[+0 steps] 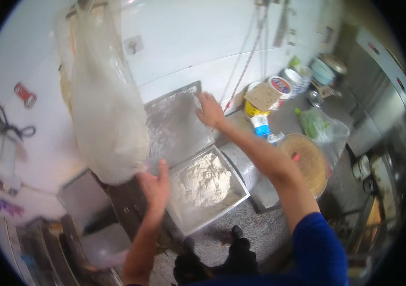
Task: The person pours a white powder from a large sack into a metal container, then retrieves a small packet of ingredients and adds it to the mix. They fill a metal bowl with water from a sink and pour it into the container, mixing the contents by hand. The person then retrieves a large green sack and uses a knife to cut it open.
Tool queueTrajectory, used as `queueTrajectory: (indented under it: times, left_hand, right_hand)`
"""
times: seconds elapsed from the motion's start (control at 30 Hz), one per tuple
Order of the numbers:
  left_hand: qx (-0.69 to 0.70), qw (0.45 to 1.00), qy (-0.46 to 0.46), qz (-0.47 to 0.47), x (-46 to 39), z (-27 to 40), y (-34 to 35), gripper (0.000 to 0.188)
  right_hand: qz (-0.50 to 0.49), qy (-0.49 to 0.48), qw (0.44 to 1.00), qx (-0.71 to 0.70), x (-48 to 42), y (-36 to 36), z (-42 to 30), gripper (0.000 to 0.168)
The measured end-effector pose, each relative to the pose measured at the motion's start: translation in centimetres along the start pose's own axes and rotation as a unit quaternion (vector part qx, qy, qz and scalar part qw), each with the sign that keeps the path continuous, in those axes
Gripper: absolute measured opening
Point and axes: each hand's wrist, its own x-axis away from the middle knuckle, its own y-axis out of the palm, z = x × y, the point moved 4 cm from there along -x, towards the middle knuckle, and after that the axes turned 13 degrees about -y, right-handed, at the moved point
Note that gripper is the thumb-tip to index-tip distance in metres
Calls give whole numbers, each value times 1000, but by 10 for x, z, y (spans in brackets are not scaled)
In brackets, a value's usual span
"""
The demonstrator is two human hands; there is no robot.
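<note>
My right hand [210, 110] reaches over the far right corner of a flour-dusted metal lid or worktop [178, 125], its fingers partly spread and nothing seen in it. Near the bottom of a large hanging translucent plastic bag [110, 107] is my left hand [156, 184], thumb raised and apart from the fingers; whether it touches the bag I cannot tell. Between my forearms lies an open rectangular metal bin [233, 171] with a heap of white flour [210, 178] in it.
A round wooden board [303, 162] stands at the right, with a plastic bag of greens [314, 123] beyond it. Tubs [281, 85] and a cardboard piece [263, 96] line the white wall. A red-and-white rope [247, 64] hangs there. Steel cabinets [374, 93] are far right.
</note>
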Motion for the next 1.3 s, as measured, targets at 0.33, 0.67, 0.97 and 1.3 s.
queueTrajectory:
  times: [0.33, 0.67, 0.97, 1.3]
  left_hand:
    - [-101, 981, 31, 165, -45, -31, -108, 60]
    - [13, 978, -166, 125, -122, -37, -191, 90]
    - [156, 958, -117, -209, -170, -77, -142, 93]
    - [127, 961, -186, -159, -65, -48, -55, 101]
  right_hand:
    - [44, 401, 879, -254, -33, 80, 149, 70]
    - [33, 424, 764, -486, 59, -10, 89, 43]
    - [-292, 283, 889, -209, 262, -53, 65, 24]
    - [-211, 461, 852, -130, 443, 26, 49, 61]
